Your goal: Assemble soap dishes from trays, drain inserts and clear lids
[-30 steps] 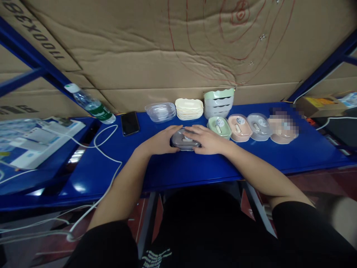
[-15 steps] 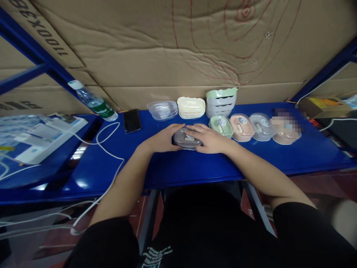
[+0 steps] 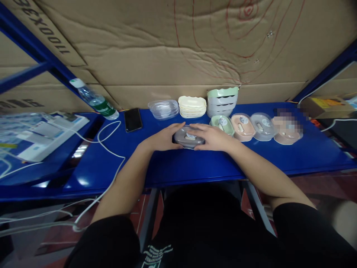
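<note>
A dark grey soap box with a clear lid (image 3: 189, 138) sits on the blue table in front of me. Around its left side wraps my left hand (image 3: 166, 138), fingers at the far edge and thumb at the near one. My right hand (image 3: 211, 137) grips the right side, some fingers lying over the lid. Through the lid I see a small pale oblong piece and a round label. Just right of my right hand stand lidded boxes: a green box (image 3: 222, 124), a pink box (image 3: 242, 127), a grey box (image 3: 262, 127) and another pink box (image 3: 287, 131).
Behind my hands are clear lids (image 3: 163, 109), stacked cream trays (image 3: 192, 107) and stacked grey and green box bases (image 3: 222, 102). A phone (image 3: 133, 120), a tilted water bottle (image 3: 96, 100) and a white cable (image 3: 111, 149) are leftward. Cardboard (image 3: 156, 67) walls off the back.
My right-hand fingers have shifted slightly off the middle of the lid, showing more of the label. Both hands stay on the box, and the view has moved a little.
</note>
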Tool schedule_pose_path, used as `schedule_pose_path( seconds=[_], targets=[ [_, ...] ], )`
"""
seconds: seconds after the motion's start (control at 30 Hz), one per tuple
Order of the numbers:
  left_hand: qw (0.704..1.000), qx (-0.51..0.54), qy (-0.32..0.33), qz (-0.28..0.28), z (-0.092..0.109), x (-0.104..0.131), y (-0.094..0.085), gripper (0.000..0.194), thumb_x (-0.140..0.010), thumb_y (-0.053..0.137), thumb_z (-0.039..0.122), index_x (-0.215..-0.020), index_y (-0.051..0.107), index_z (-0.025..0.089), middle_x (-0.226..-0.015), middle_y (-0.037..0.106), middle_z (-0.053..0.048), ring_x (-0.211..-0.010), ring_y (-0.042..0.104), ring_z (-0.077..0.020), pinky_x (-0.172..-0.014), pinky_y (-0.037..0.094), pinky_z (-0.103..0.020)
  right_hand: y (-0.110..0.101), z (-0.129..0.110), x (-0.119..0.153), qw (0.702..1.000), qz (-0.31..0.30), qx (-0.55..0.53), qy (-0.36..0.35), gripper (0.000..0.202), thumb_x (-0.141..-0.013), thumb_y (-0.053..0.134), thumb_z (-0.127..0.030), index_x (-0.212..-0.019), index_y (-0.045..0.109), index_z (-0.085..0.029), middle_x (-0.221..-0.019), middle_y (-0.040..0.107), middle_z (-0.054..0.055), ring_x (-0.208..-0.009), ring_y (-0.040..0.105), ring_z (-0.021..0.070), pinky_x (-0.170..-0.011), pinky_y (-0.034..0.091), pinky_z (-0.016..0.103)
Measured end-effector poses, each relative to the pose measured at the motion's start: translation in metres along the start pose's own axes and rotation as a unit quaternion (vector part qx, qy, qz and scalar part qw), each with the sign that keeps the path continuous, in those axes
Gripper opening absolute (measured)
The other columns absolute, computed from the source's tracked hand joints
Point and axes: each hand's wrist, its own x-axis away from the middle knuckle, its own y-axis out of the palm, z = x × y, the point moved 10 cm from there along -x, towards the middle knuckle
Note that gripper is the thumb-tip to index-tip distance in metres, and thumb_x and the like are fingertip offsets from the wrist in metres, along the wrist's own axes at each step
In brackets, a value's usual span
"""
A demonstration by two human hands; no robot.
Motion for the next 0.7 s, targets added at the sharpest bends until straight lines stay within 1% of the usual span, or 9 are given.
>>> schedule_pose_path(
  seconds=[0.1,0.23,0.3,0.33,0.43,0.5,0.6,0.67,0.7],
  targets=[
    [1.0,0.004,0.015,0.012,-0.001,-0.001,-0.001,0.113,-0.083,0.089,0.056,-0.178,0.035,0.026,-0.181,0.041,-0.016,-0.166,0.043,-0.0417,-0.138,0.036,-0.061,-0.004,-0.003,-0.001,0.999,0.003,0.036,0.033,0.083,-0.09,0.091,-0.045,-0.164,0.059,-0.025,-0.176,0.05,0.016,-0.156,0.058,0.0374,-0.123,0.056,0.054],
    [0.999,-0.009,0.021,0.047,-0.002,-0.001,-0.008,0.099,-0.086,0.088,0.058,-0.171,0.047,0.028,-0.176,0.047,-0.015,-0.164,0.046,-0.0405,-0.138,0.037,-0.061,-0.009,-0.005,-0.001,0.992,0.003,0.102,0.074,0.081,-0.087,0.093,-0.054,-0.157,0.066,-0.023,-0.171,0.057,0.016,-0.14,0.07,0.0401,-0.108,0.063,0.051],
    [0.997,-0.021,0.012,0.074,-0.004,-0.002,-0.013,0.089,-0.089,0.086,0.056,-0.166,0.053,0.028,-0.172,0.052,-0.014,-0.158,0.053,-0.0386,-0.134,0.043,-0.06,-0.011,-0.005,0.0,0.989,0.002,0.122,0.084,0.081,-0.087,0.091,-0.06,-0.154,0.068,-0.022,-0.168,0.061,0.017,-0.132,0.073,0.0407,-0.101,0.063,0.05],
    [0.996,-0.026,0.005,0.087,-0.005,-0.002,-0.015,0.084,-0.09,0.085,0.054,-0.164,0.055,0.028,-0.169,0.055,-0.014,-0.152,0.059,-0.0371,-0.13,0.048,-0.059,-0.011,-0.005,0.0,0.988,0.002,0.126,0.086,0.08,-0.088,0.089,-0.062,-0.153,0.068,-0.021,-0.165,0.063,0.017,-0.129,0.074,0.0407,-0.1,0.062,0.05],
    [0.991,-0.047,-0.03,0.122,-0.011,-0.005,-0.018,0.071,-0.094,0.081,0.047,-0.158,0.06,0.025,-0.156,0.065,-0.014,-0.123,0.076,-0.0301,-0.113,0.062,-0.052,-0.015,-0.002,0.001,0.986,0.01,0.137,0.09,0.076,-0.09,0.085,-0.066,-0.147,0.072,-0.018,-0.152,0.072,0.018,-0.124,0.074,0.0415,-0.104,0.057,0.054],
    [0.987,-0.059,-0.059,0.139,-0.016,-0.007,-0.017,0.066,-0.095,0.079,0.041,-0.156,0.061,0.022,-0.145,0.073,-0.014,-0.11,0.079,-0.0273,-0.106,0.064,-0.05,-0.018,-0.001,0.0,0.985,0.028,0.15,0.079,0.074,-0.089,0.085,-0.067,-0.141,0.075,-0.016,-0.148,0.074,0.02,-0.13,0.068,0.0446,-0.112,0.051,0.059],
    [0.988,-0.045,-0.059,0.138,-0.014,-0.01,-0.011,0.064,-0.095,0.077,0.036,-0.155,0.06,0.02,-0.134,0.079,-0.013,-0.111,0.079,-0.0284,-0.106,0.064,-0.052,-0.014,-0.005,-0.002,0.989,0.042,0.137,0.025,0.078,-0.088,0.087,-0.062,-0.151,0.069,-0.018,-0.166,0.06,0.019,-0.154,0.05,0.0475,-0.128,0.036,0.066],
    [0.992,-0.019,-0.032,0.12,-0.007,-0.012,-0.004,0.069,-0.097,0.075,0.037,-0.161,0.055,0.02,-0.139,0.078,-0.015,-0.119,0.078,-0.0303,-0.108,0.063,-0.053,-0.005,-0.007,-0.003,0.994,0.024,0.107,-0.007,0.078,-0.091,0.085,-0.053,-0.159,0.062,-0.023,-0.175,0.052,0.015,-0.163,0.041,0.0449,-0.135,0.026,0.069],
    [0.994,-0.008,-0.02,0.11,-0.003,-0.012,0.0,0.073,-0.098,0.074,0.038,-0.165,0.05,0.02,-0.143,0.077,-0.016,-0.124,0.077,-0.0316,-0.107,0.063,-0.053,0.0,-0.007,-0.004,0.995,0.013,0.096,-0.014,0.076,-0.093,0.084,-0.049,-0.161,0.061,-0.024,-0.175,0.052,0.014,-0.163,0.041,0.0437,-0.136,0.023,0.07]
  ],
)
